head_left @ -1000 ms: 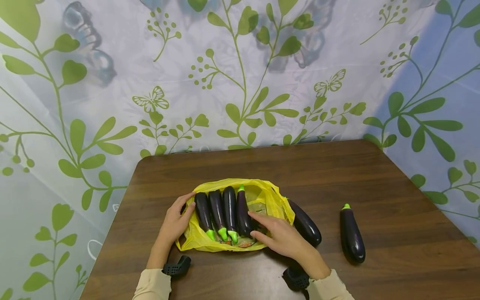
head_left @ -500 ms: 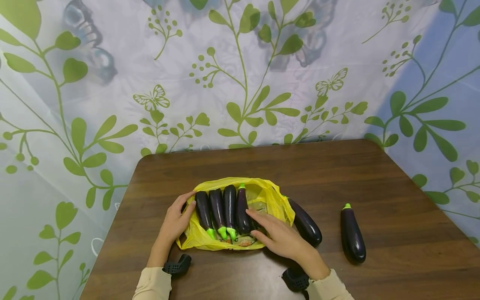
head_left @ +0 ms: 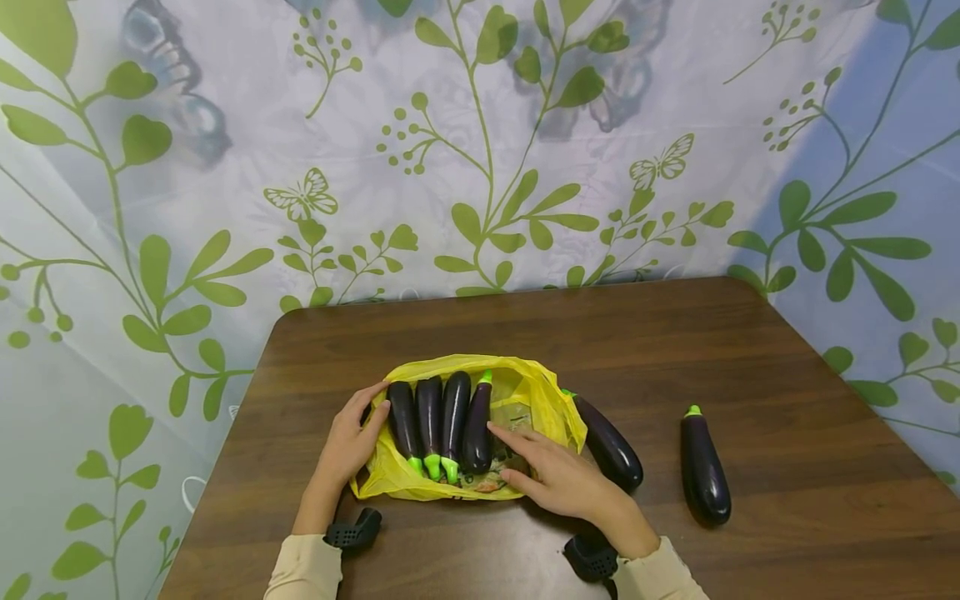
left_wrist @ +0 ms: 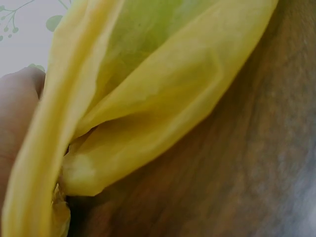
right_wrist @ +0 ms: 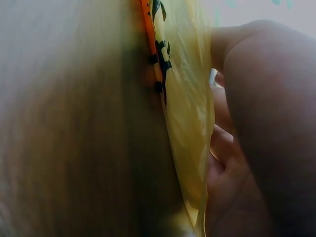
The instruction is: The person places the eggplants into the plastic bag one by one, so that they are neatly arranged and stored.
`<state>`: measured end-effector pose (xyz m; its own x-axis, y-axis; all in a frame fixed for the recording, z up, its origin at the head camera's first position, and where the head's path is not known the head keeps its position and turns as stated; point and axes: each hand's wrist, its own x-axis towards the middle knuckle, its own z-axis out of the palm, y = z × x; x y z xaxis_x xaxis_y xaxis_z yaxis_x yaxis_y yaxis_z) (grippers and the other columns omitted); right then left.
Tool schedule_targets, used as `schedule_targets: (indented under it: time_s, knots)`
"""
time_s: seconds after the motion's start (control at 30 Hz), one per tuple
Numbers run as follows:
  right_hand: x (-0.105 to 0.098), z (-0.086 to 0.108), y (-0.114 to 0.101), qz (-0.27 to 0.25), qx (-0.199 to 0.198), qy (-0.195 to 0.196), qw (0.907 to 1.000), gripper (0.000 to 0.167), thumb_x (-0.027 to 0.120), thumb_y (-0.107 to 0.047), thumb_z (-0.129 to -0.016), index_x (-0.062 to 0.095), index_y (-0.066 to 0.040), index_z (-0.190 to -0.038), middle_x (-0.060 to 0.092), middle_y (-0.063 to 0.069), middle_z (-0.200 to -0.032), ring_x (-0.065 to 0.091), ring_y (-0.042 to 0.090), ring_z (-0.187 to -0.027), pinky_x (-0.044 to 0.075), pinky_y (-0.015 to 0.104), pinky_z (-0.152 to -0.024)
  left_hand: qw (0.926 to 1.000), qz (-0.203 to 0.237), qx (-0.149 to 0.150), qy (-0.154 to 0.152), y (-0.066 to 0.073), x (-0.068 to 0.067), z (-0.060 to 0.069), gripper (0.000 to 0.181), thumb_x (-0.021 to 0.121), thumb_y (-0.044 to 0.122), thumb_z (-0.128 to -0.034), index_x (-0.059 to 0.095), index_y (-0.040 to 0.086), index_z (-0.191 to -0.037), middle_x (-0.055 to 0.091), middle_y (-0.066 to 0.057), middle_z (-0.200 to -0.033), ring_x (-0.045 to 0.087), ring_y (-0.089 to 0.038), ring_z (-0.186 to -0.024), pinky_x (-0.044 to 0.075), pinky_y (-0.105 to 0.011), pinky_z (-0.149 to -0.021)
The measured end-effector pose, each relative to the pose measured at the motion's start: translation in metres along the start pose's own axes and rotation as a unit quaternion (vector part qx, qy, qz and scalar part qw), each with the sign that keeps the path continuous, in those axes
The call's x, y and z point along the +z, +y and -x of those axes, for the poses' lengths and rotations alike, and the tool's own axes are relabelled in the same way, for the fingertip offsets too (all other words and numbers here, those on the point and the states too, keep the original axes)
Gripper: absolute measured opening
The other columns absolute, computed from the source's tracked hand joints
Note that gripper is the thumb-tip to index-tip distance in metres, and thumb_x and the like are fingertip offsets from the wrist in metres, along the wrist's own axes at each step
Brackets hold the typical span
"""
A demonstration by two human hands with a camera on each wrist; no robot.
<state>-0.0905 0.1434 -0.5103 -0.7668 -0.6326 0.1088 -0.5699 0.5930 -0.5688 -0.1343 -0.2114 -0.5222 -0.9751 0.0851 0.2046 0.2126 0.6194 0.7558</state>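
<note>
Several dark purple eggplants with green stems lie side by side in an open yellow plastic bag (head_left: pixel 536 377). My left hand (head_left: pixel 351 436) rests at the bag's left side, its fingertips by the leftmost eggplant (head_left: pixel 405 423). From the right my right hand (head_left: pixel 561 473) reaches into the bag with its fingers extended. Its index fingertip touches the rightmost eggplant (head_left: pixel 477 435) in the row. Yellow plastic (left_wrist: pixel 153 94) partly hides the hand in the left wrist view. In the right wrist view the bag's side (right_wrist: pixel 190 108) partly covers my curved fingers.
One eggplant (head_left: pixel 615 446) lies on the table just outside the bag's right side. Another eggplant (head_left: pixel 705 471) lies farther right on the brown wooden table (head_left: pixel 810 500). A leaf-patterned cloth (head_left: pixel 525 275) hangs behind the table's far edge.
The row of eggplants in the bag has shifted slightly left, and the rightmost one has tilted. Right fingertips have moved a little left with it. The left hand stays nearly still.
</note>
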Motion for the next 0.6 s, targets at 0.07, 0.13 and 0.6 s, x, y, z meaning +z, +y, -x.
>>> schedule_targets:
  time_s: [0.07,0.13,0.6]
  knots:
    - [-0.0002,0.0005,-0.0005,0.000,0.006,-0.004,1.0000,0.062,0.055,-0.044,-0.107,0.033,-0.031,-0.163,0.054,0.002,-0.151,0.063,0.014,-0.112,0.057,0.038,-0.088,1.0000,-0.001,-0.002,0.000,0.0001,0.0003,-0.0002,0.046,0.053,0.035,-0.1090,0.053,0.015,-0.151,0.053,-0.014,-0.151,0.047,-0.039,-0.142,0.037,-0.062,-0.116]
    - [-0.0009,0.0005,-0.0009,-0.003,0.005,-0.008,1.0000,0.061,0.055,-0.044,-0.107,0.034,-0.030,-0.162,0.055,0.001,-0.148,0.060,0.010,-0.103,0.054,0.033,-0.084,1.0000,-0.002,-0.002,-0.001,0.0003,0.0003,-0.0005,0.047,0.054,0.036,-0.1085,0.053,0.015,-0.151,0.053,-0.014,-0.151,0.047,-0.039,-0.142,0.037,-0.061,-0.116]
    - [-0.0015,0.0006,-0.0030,-0.011,-0.020,-0.014,0.9997,0.059,0.057,-0.037,-0.107,0.037,-0.026,-0.161,0.051,-0.001,-0.154,0.060,0.014,-0.120,0.056,0.038,-0.093,1.0000,0.002,-0.003,-0.006,0.0007,0.0000,0.0001,0.049,0.055,0.039,-0.1078,0.052,0.015,-0.151,0.053,-0.014,-0.151,0.047,-0.039,-0.142,0.036,-0.061,-0.117]
